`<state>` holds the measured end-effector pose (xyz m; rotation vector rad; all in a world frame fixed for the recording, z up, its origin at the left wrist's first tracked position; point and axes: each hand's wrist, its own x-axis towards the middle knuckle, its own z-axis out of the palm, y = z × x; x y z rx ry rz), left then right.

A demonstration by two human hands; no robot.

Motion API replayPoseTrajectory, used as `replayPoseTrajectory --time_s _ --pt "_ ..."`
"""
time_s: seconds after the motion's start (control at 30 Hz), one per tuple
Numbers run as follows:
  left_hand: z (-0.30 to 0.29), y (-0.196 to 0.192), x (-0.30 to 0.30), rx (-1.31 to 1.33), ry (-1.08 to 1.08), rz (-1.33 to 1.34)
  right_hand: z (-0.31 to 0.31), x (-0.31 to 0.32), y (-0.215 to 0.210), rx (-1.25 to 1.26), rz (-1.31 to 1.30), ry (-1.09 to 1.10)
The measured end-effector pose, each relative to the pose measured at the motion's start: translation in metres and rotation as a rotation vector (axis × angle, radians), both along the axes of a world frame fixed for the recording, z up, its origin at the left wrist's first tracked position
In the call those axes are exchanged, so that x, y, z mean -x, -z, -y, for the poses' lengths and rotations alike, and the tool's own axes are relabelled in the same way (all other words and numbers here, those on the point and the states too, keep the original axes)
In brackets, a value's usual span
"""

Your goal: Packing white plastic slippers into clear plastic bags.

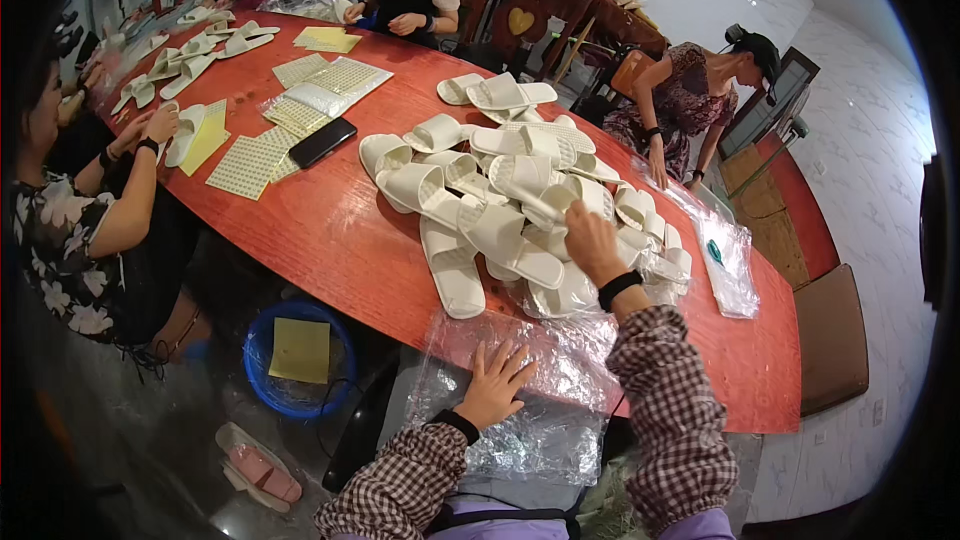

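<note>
Left hand (492, 380), fingers spread wide, flat on near plastic bags (540, 410); right hand (592, 245) fingers closing on a slipper (560, 290) in the pile — lift one only.

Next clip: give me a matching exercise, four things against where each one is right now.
Things:
1. left hand
2. right hand
3. black phone
4. yellow sheet

Places:
A. in the blue basin on the floor
B. flat on the clear plastic bag at the table's near edge
C. on the red table beside the sticker sheets
D. on the pile of white slippers

Pairs: 1-B, 2-D, 3-C, 4-A
</note>
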<state>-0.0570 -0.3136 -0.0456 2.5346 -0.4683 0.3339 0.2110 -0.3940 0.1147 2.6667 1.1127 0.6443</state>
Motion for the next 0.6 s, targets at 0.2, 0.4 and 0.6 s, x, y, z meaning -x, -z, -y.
replayPoseTrajectory --time_s 0.2,0.4,0.6 --pt "-0.002 -0.007 0.000 -0.095 -0.017 -0.029 -0.004 0.023 -0.115 -0.145 0.046 -0.161" --pt "0.004 -0.005 -0.002 -0.103 -0.010 -0.045 0.008 0.053 -0.177 -0.305 0.167 -0.217" --pt "0.005 0.004 -0.003 -0.123 0.010 -0.099 0.025 0.098 -0.205 -0.332 0.094 -0.286"
